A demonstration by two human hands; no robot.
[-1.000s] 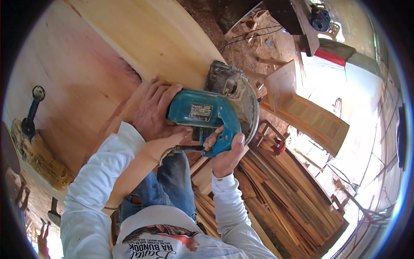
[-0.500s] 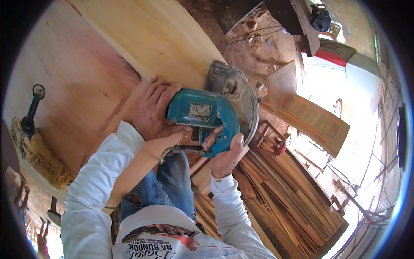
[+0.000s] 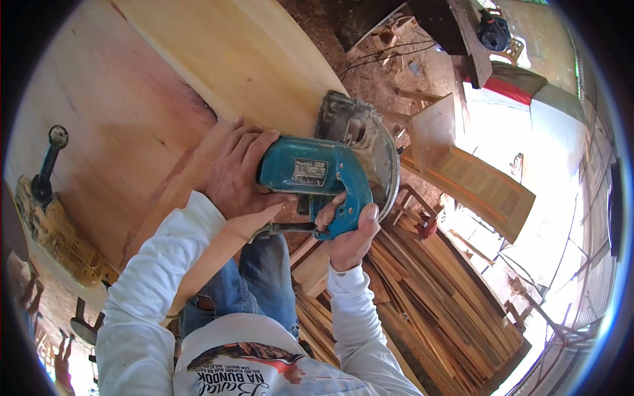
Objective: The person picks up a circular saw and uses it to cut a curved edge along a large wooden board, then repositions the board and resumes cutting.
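Note:
A teal circular saw point(image 3: 300, 162) with a dusty metal base and blade guard point(image 3: 376, 152) sits at the right edge of a wide wooden board point(image 3: 224, 53). My right hand point(image 3: 350, 241) is wrapped round its rear handle, the thumb along the outer side. Against the left end of the motor housing, my left hand point(image 3: 238, 175) cups the saw, its thumb tucked below the housing and its fingers over the wood. The blade itself is hidden. A cord point(image 3: 264, 232) comes from the handle and passes near the board's lower edge.
A yellow, worn power tool point(image 3: 63, 231) with a black side handle lies on the board at left. Several long timber strips point(image 3: 442, 303) are stacked on the floor at lower right. Beyond stands a wooden panelled piece point(image 3: 482, 185). Another tool point(image 3: 494, 33) is at the top right.
The saw and both my hands have shifted slightly to the right. My grip on the saw looks the same, and the yellow tool stays on the board.

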